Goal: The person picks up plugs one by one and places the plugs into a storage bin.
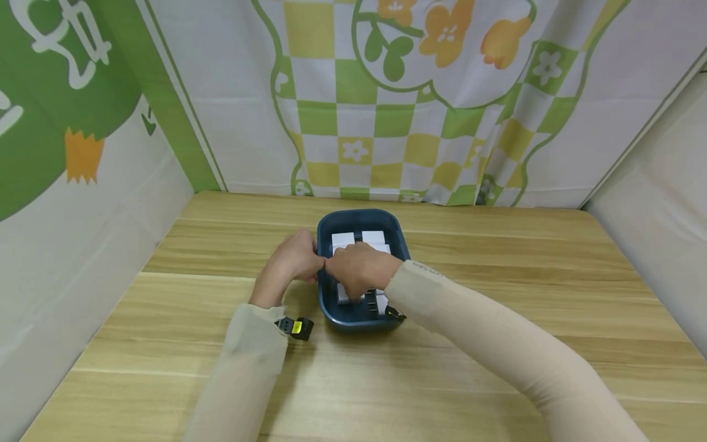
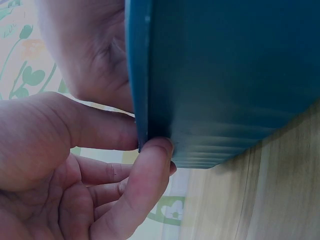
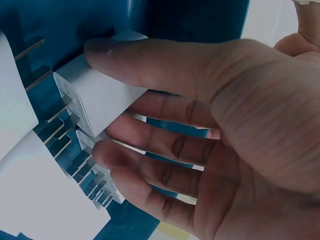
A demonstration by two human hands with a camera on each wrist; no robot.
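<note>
On the table stands a dark blue plastic bin (image 1: 361,323) with several white charger plugs (image 1: 372,237) inside. My left hand (image 1: 298,255) is at its left side; in the left wrist view the thumb and index finger pinch the bin's rim (image 2: 137,75). Reaching into the bin, my right hand (image 1: 359,267) has its thumb on one face of a white charger plug (image 3: 105,90) and fingers curled on the other side. The held plug's metal prongs point toward those of the neighbouring plugs (image 3: 45,185). Part of the bin's contents is hidden under my right hand.
The bin stands toward the back of a wood-grain table (image 1: 469,368). A patterned curtain (image 1: 386,123) hangs behind the table's back edge, with white fabric at both sides. A dark strap with a small black device (image 1: 298,328) sits at my left wrist.
</note>
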